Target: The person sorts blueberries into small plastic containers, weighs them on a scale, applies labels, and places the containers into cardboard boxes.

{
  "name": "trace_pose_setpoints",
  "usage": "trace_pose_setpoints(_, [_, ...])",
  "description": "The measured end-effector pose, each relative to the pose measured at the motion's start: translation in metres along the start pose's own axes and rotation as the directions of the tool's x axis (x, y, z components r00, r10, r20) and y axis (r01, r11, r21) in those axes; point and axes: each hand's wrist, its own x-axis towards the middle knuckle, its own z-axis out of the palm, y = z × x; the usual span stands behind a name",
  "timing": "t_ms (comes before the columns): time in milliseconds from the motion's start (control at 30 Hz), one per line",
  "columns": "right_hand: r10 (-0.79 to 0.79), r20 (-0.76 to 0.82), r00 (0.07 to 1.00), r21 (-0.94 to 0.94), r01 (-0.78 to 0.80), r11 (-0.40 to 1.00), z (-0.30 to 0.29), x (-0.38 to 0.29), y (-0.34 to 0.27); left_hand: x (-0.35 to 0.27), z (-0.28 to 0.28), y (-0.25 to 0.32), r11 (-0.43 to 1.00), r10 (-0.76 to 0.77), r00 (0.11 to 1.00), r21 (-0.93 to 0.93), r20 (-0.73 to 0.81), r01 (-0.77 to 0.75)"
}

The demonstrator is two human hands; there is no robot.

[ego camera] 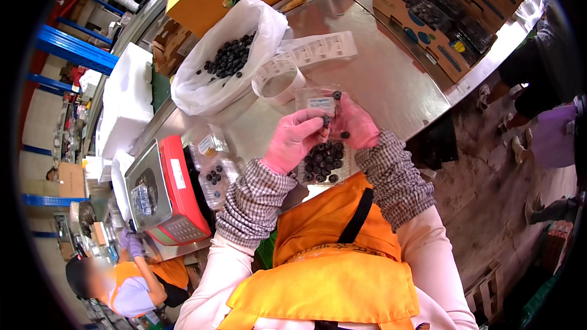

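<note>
A clear plastic clamshell (347,170) lies at the table's near edge with many blueberries (322,161) in its base. Its lid (303,97) is folded back away from me and bears a printed label. My left hand (293,140), in a pink glove, pinches a blueberry (326,122) over the clamshell. My right hand (360,121), gloved the same way, is curled above the clamshell's right side with a blueberry (337,95) at its fingertips. Another blueberry (345,135) shows by its lower edge. The right palm is partly hidden.
Beyond lies a white-lined container (188,94) of loose blueberries, beside a curled label strip (321,50). Left are clear clamshells (208,146), one holding several berries, and a red weighing scale (181,192). A cardboard tray of punnets (412,32) stands far right. A co-worker (133,284) is lower left.
</note>
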Motion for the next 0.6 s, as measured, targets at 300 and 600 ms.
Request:
trace_pose_setpoints(300, [-0.034, 0.037, 0.999, 0.076, 0.031, 0.997, 0.004, -0.002, -0.001, -0.02, -0.01, 0.006, 0.993, -0.106, 0.994, -0.058, -0.038, 0.104])
trace_pose_setpoints(600, [-0.058, 0.013, 0.998, 0.117, 0.056, 0.992, 0.003, -0.001, 0.002, -0.006, 0.029, -0.019, 0.127, 0.427, 0.885, 0.957, 0.185, -0.261])
